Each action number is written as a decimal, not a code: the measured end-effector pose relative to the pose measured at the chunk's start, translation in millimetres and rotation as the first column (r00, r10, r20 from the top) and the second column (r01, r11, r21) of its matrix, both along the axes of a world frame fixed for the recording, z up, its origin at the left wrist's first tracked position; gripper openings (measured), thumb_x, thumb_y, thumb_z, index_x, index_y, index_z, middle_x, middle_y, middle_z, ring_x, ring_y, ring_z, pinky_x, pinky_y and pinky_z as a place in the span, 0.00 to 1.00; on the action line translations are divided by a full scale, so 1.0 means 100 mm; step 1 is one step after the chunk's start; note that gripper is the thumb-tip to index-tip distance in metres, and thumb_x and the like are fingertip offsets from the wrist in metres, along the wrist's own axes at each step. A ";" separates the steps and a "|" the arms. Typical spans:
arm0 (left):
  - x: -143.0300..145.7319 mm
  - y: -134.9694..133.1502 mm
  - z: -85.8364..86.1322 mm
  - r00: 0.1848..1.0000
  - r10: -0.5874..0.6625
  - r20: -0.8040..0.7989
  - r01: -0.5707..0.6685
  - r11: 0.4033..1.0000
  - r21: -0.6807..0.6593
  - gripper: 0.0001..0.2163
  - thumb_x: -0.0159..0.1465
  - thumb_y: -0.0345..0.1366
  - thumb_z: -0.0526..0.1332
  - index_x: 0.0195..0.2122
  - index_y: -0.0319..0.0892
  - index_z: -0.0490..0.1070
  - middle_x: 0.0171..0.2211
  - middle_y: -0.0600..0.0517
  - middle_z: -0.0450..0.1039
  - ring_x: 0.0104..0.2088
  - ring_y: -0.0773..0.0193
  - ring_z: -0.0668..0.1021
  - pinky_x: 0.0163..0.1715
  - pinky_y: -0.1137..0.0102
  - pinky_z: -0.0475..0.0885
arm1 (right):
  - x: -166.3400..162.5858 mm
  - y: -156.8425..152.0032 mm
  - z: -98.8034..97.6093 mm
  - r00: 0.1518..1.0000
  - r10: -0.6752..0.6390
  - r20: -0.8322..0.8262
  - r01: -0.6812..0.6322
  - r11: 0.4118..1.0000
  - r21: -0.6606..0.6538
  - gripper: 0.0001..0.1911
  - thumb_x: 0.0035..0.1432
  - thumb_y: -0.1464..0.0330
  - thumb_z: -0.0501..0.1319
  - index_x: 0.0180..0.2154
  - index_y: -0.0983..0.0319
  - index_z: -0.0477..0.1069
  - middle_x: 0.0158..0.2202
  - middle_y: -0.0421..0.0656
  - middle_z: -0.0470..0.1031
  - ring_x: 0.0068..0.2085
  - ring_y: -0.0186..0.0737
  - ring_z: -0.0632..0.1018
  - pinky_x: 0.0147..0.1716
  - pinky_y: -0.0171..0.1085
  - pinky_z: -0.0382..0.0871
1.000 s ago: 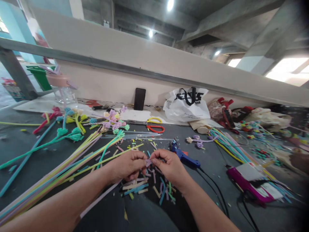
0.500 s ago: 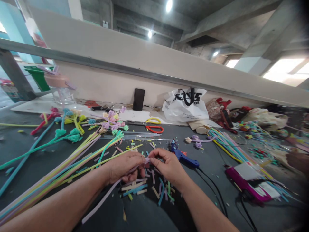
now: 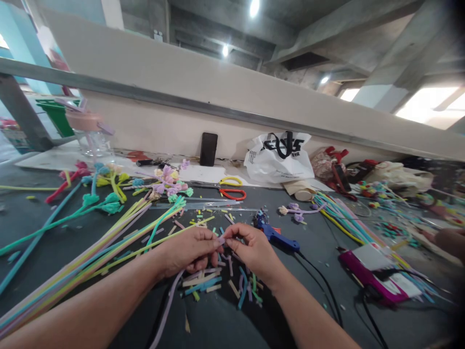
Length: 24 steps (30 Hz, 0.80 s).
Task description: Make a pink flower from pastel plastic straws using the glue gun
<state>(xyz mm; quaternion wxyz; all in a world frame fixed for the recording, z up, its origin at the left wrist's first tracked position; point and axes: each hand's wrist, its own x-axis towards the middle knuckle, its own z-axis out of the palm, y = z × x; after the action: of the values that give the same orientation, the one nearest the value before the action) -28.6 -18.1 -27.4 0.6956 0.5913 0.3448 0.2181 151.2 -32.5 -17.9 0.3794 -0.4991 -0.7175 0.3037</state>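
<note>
A pale lilac pipe cleaner (image 3: 170, 303) hangs down toward the front from under my left hand (image 3: 198, 249). That hand is closed on it, thumb and forefinger pinching near its upper end. My right hand (image 3: 247, 247) meets it fingertip to fingertip, thumb and forefinger pinched on the same lilac end. The fingers partly hide what is between them. Just below both hands lie short cut pipe cleaner pieces (image 3: 203, 281) in several colours. To the right of my right hand rests a blue hot glue gun (image 3: 278, 236), its black cable running forward.
Long pastel pipe cleaners (image 3: 98, 242) fan out at the left, beside fuzzy flowers (image 3: 169, 182). Scissors (image 3: 232, 194) lie behind my hands. A phone (image 3: 209, 149) leans on the back panel near a white bag (image 3: 278, 160). At right are a magenta device (image 3: 374, 278) and another person's hand (image 3: 448, 242).
The loose tail of the lilac pipe cleaner has swung to the right and hangs more steeply. My left hand has turned slightly; my right hand stays almost in place.
</note>
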 end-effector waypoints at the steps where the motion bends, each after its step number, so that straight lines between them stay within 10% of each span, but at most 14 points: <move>1: 0.00 0.00 0.02 1.000 -0.003 0.016 0.003 1.000 -0.004 0.19 0.57 0.50 0.55 0.26 0.37 0.67 0.13 0.59 0.60 0.11 0.77 0.57 0.09 0.80 0.49 | 0.00 0.00 0.01 1.000 -0.005 -0.005 0.005 1.000 0.003 0.02 0.49 0.73 0.59 0.27 0.62 0.71 0.27 0.39 0.73 0.31 0.35 0.73 0.35 0.34 0.66; 5: -0.02 0.00 0.10 0.994 0.010 0.113 0.004 0.992 -0.126 0.19 0.56 0.52 0.54 0.32 0.38 0.65 0.26 0.52 0.71 0.12 0.78 0.61 0.09 0.80 0.48 | 0.04 0.01 0.03 0.999 -0.006 -0.036 0.007 0.999 0.043 0.01 0.50 0.71 0.60 0.28 0.62 0.70 0.28 0.40 0.72 0.32 0.36 0.72 0.35 0.36 0.66; 14: -0.02 0.02 0.10 0.987 0.037 0.158 -0.007 0.982 -0.188 0.14 0.55 0.46 0.58 0.28 0.38 0.65 0.19 0.56 0.67 0.11 0.79 0.59 0.09 0.81 0.47 | 0.06 0.01 0.01 0.978 0.089 -0.189 -0.080 0.995 0.055 0.08 0.52 0.71 0.59 0.37 0.60 0.69 0.36 0.43 0.72 0.39 0.38 0.72 0.42 0.39 0.66; 19: 0.05 0.00 0.17 0.968 0.238 -0.084 -0.229 0.968 0.104 0.16 0.55 0.50 0.56 0.26 0.40 0.64 0.16 0.58 0.63 0.12 0.75 0.61 0.11 0.79 0.56 | 0.05 0.03 0.00 0.919 0.070 -0.389 -0.129 0.983 -0.128 0.15 0.51 0.68 0.60 0.43 0.60 0.65 0.37 0.42 0.71 0.38 0.35 0.73 0.40 0.37 0.67; 24: 0.12 -0.07 0.14 0.895 0.422 -0.143 -0.270 0.769 0.580 0.14 0.59 0.44 0.53 0.25 0.41 0.70 0.19 0.55 0.67 0.21 0.69 0.68 0.22 0.76 0.61 | 0.06 0.04 0.00 0.899 0.007 -0.438 -0.126 0.962 -0.243 0.11 0.54 0.64 0.58 0.39 0.62 0.68 0.28 0.38 0.72 0.29 0.32 0.73 0.33 0.34 0.68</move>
<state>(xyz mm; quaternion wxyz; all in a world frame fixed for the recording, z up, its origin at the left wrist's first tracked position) -16.2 -25.6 -13.2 0.3923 0.7136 0.4619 0.3514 156.9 -28.1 -17.8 0.4483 -0.4403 -0.5849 0.5130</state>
